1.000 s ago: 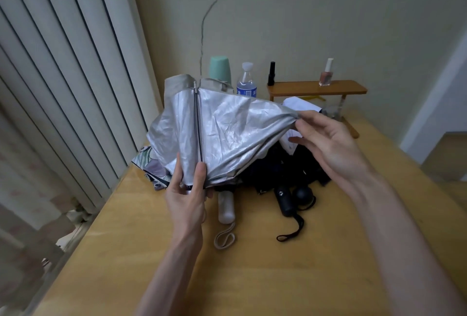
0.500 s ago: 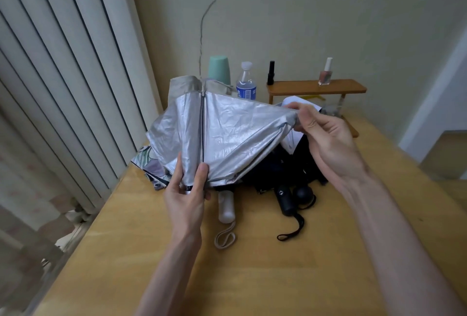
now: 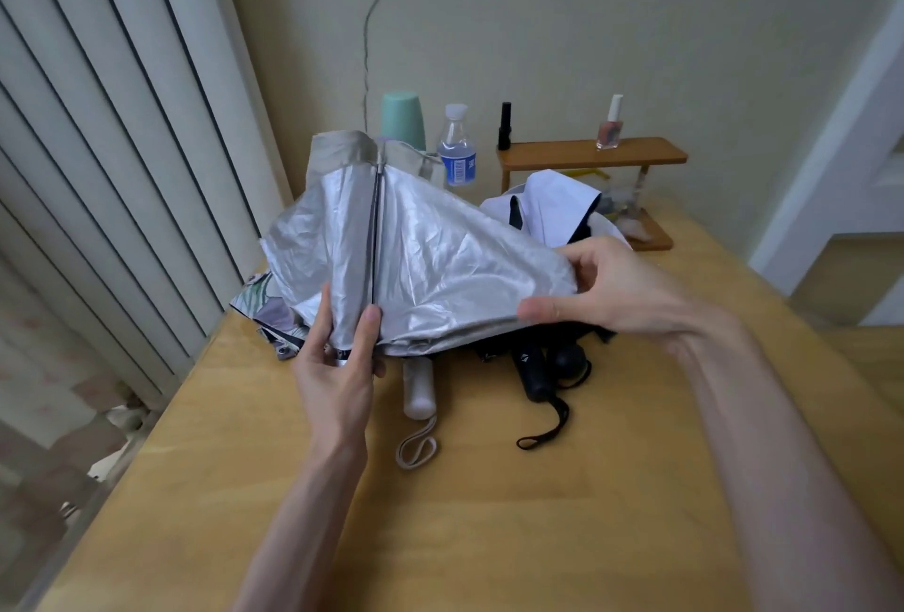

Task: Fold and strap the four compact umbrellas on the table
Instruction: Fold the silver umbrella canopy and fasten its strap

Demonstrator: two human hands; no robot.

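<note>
Both hands (image 3: 337,369) (image 3: 619,291) around silver umbrella (image 3: 440,264)

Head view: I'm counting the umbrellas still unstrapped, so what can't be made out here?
- Black-handled umbrellas: bodies hidden behind the crinkled silver umbrella canopy, head view; only two handles show.
- Floral-print fabric: mostly covered by the canopy's left edge.
- White cylindrical handle: its top runs under the canopy; whose it is, unclear.

Domestic room, as you see it: vertical blinds (image 3: 122,171) left of your left hand (image 3: 337,381); water bottle (image 3: 457,149), nail polish (image 3: 610,127) and cracked wall (image 3: 587,0) beyond it.
</note>
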